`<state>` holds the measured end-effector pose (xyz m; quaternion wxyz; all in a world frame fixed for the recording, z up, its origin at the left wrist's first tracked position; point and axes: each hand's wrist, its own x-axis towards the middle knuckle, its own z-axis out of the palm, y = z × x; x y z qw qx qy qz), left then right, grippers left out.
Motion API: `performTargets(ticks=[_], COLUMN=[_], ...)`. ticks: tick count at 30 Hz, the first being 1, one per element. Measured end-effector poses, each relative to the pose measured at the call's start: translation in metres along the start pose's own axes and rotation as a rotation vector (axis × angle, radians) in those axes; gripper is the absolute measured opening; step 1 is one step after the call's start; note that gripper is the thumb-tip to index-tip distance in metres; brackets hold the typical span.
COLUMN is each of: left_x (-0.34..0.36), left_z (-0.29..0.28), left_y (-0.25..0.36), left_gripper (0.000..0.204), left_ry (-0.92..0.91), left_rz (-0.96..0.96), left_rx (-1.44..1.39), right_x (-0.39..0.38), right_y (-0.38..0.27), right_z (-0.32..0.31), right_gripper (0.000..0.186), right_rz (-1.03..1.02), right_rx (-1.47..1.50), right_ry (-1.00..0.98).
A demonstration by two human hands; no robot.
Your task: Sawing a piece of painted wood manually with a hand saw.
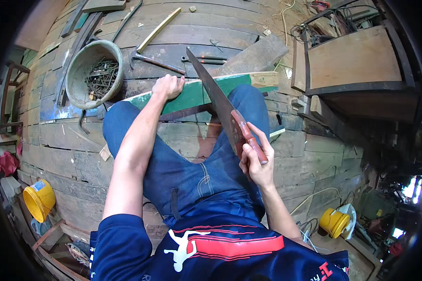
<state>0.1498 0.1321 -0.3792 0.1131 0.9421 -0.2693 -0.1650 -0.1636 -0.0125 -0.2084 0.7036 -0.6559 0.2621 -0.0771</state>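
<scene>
My right hand [259,159] is wrapped round the reddish-brown wooden handle of a handsaw [215,93]. Its long dark blade slants up to the far left and passes over a green-painted board [188,96]. That board lies crosswise at my knees, with bare pale wood along its far edge. My left hand [169,87] grips this far edge, left of the blade, with the fingers closed over it. Whether the saw teeth touch the wood, I cannot tell.
Beyond the board lie a hammer [157,63], red-handled pincers [206,60], a pale wood strip [159,30] and a flat plank [255,55]. A bucket of nails [72,86] stands at left. Yellow buckets [39,201] sit lower left and right. A wooden cabinet [356,61] stands right.
</scene>
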Motion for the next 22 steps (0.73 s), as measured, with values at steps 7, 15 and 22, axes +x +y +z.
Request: performTargets(ticks=[7,15,22], left_x=[0.001,0.0,0.0], left_z=[-0.005,0.003,0.005], left_y=[0.003,-0.001,-0.003], left_gripper=[0.06,0.063,0.061], left_ry=[-0.037,-0.01,0.018], left_rz=[0.002,-0.011,0.016], left_rx=[0.029,-0.015,0.016], right_x=[-0.001,-0.003,0.043], right_y=[-0.012,-0.019,0.002], right_z=[0.001,-0.004,0.026], right_gripper=[0.046,0.043,0.043], right_rz=[0.008,-0.156,-0.184], right_rx=[-0.022,-0.223,-0.072], right_ry=[0.006,0.013,-0.014])
